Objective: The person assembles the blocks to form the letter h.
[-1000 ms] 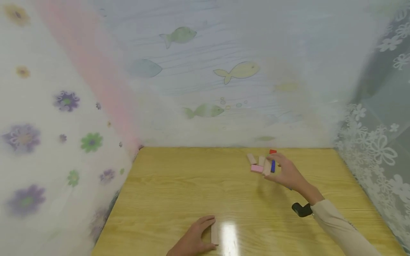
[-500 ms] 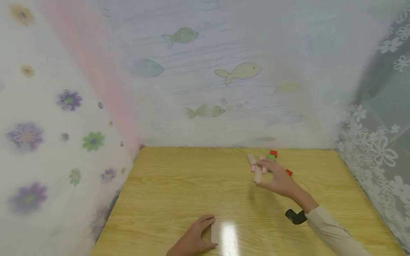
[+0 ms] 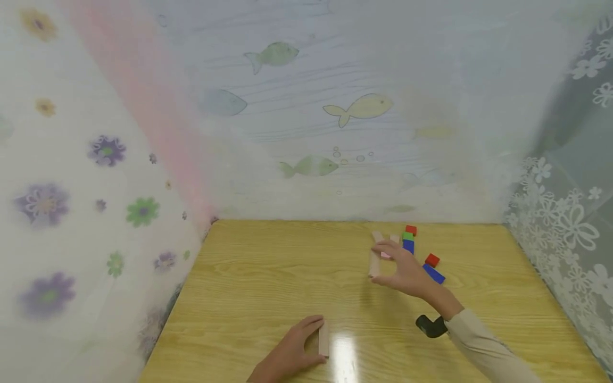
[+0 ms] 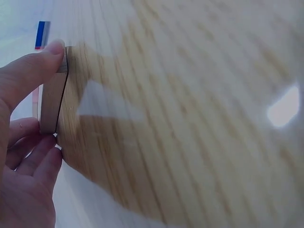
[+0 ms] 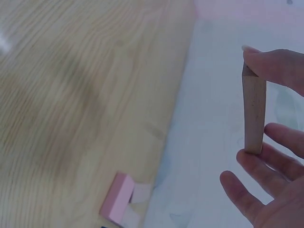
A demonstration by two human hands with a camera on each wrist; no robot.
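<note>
My left hand (image 3: pixel 293 348) rests on the table and pinches a plain wooden block (image 3: pixel 323 339) by its two ends, thumb at the near end. In the left wrist view that block (image 4: pixel 54 97) lies against the tabletop. Held above the table by its ends, a second plain wooden block (image 3: pixel 374 263) is between the thumb and fingers of my right hand (image 3: pixel 406 272). The right wrist view shows this block (image 5: pixel 254 111) lifted clear of the surface. Just behind the right hand lies a pink block (image 3: pixel 386 255), partly hidden by the fingers.
Plain blocks (image 3: pixel 378 235) lie near the table's back edge. Beside them stand a red block (image 3: pixel 411 230), a green block (image 3: pixel 408 236) and a blue block (image 3: pixel 408 246) in a row. Another red block (image 3: pixel 432 260) and blue block (image 3: pixel 434 274) lie further right. A black angled object (image 3: pixel 430 326) is by the right wrist.
My right hand has carried its wooden block left and toward me, away from the coloured blocks, uncovering the blue and red ones. The left hand keeps its hold, almost unmoved.
</note>
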